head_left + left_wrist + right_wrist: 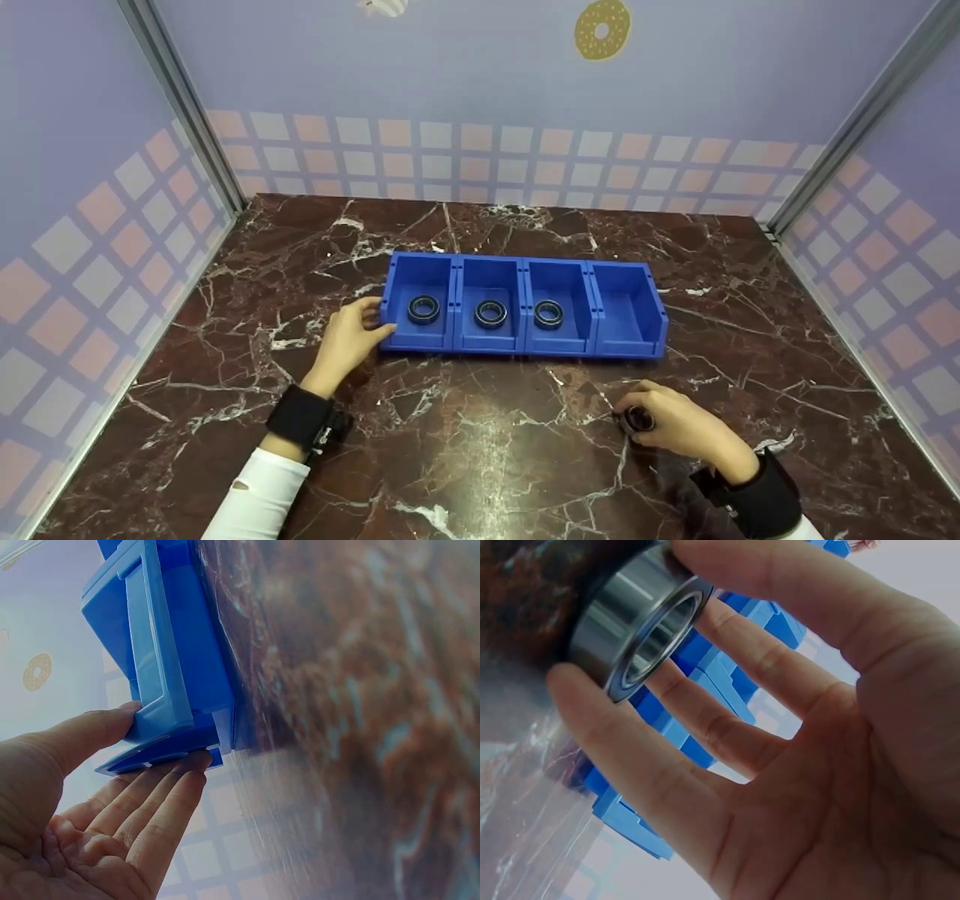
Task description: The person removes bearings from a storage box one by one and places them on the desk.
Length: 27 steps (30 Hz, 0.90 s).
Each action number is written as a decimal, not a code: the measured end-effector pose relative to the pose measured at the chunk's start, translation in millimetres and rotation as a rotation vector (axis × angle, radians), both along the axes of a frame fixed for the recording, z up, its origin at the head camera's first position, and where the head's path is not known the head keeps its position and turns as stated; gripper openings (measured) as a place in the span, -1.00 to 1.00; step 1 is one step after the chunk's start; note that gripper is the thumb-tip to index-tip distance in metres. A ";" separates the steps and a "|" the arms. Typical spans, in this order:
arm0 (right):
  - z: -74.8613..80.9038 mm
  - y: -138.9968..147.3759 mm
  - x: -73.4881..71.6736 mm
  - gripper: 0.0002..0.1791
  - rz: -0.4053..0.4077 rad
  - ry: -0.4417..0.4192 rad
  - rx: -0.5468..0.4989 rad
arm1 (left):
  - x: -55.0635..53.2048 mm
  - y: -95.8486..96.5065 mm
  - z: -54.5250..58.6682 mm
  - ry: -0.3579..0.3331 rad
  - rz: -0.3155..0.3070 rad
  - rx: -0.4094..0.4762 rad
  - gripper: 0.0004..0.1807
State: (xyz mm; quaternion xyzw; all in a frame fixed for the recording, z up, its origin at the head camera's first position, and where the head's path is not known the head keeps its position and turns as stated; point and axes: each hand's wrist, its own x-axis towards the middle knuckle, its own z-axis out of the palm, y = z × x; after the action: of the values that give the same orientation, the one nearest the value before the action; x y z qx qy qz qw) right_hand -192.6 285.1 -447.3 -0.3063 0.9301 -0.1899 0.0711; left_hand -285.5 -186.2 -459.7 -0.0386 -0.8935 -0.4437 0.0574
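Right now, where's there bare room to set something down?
Bare: the rightmost blue bin; the tabletop between the left hand and right hand, in front of the bins; the strip between bins and back wall. Crowded: the other three bins, each holding a ring, and the left end, held by the left hand.

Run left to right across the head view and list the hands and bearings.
Left hand → bearing in the leftmost blue bin → bearing in the second bin → bearing in the third bin → right hand, holding a fourth bearing.
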 end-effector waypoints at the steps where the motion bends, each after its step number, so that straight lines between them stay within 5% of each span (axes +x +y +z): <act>1: -0.1 -0.2 0.1 -0.59 -0.002 -0.005 0.002 | 0.0 0.1 0.0 0.002 0.000 0.002 -0.46; 27: -6.4 -3.5 5.8 -0.59 -0.005 0.091 0.021 | -0.5 -0.1 -0.5 0.007 0.005 -0.011 -0.45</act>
State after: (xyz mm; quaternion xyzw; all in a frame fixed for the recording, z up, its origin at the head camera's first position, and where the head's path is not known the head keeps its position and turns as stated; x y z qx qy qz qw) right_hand -186.8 281.6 -453.7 -0.3116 0.9350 -0.1662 0.0316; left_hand -286.0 -186.3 -460.2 -0.0381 -0.8959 -0.4384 0.0616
